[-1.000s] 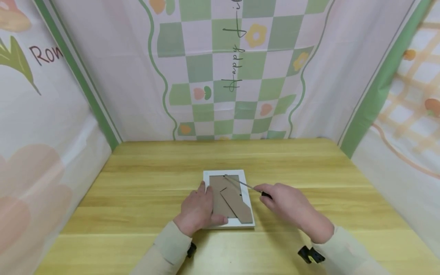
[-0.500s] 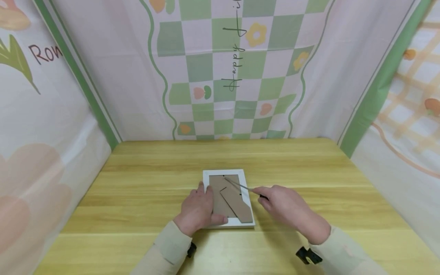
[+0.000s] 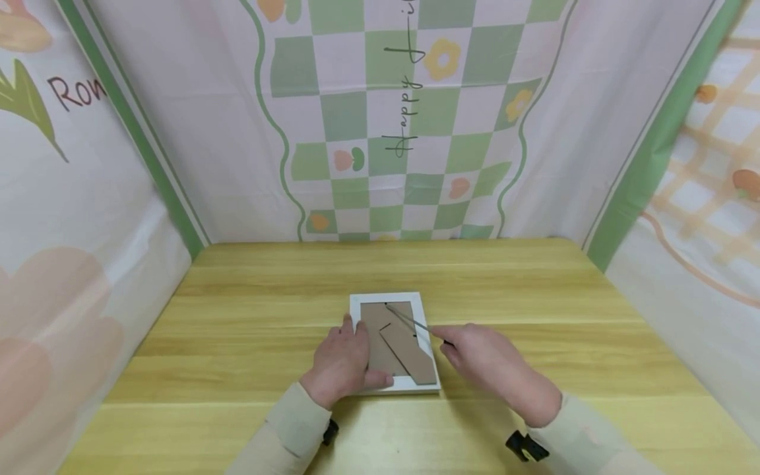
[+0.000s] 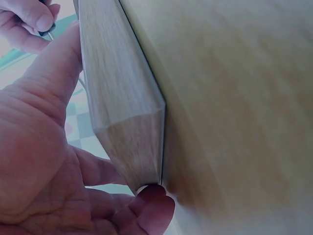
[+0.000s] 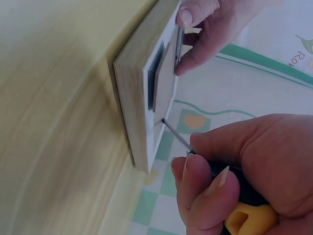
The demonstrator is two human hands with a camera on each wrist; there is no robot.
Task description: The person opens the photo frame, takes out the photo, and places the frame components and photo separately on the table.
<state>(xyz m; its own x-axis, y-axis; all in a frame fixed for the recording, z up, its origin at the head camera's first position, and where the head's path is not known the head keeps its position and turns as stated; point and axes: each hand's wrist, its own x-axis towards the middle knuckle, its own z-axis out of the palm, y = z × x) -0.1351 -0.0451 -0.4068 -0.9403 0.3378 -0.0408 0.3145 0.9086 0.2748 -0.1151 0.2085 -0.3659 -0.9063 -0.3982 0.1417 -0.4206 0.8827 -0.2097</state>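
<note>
A white picture frame (image 3: 416, 305) lies face down on the wooden table, its brown backing board (image 3: 377, 353) and slanted easel stand (image 3: 418, 363) facing up. My left hand (image 3: 337, 363) grips the frame's near left corner, thumb on the near edge, other fingers along the left side. In my right hand (image 3: 489, 366) is a screwdriver (image 5: 252, 220) with a black and yellow handle; fingers and thumb wrap round it. Its thin shaft slants over the board, tip at a small dark tab (image 3: 386, 304) by the far edge. Whether tip and tab touch, I cannot tell.
The wooden table (image 3: 267, 284) stretches round the frame on all sides. Another dark tab (image 3: 414, 336) sits at the board's right edge. Patterned cloth (image 3: 392, 119) hangs behind the table and at both sides.
My right hand has shifted slightly left and nearer the frame, with the screwdriver still in it. The tip stays near the far tab. My left hand and the frame have barely moved.
</note>
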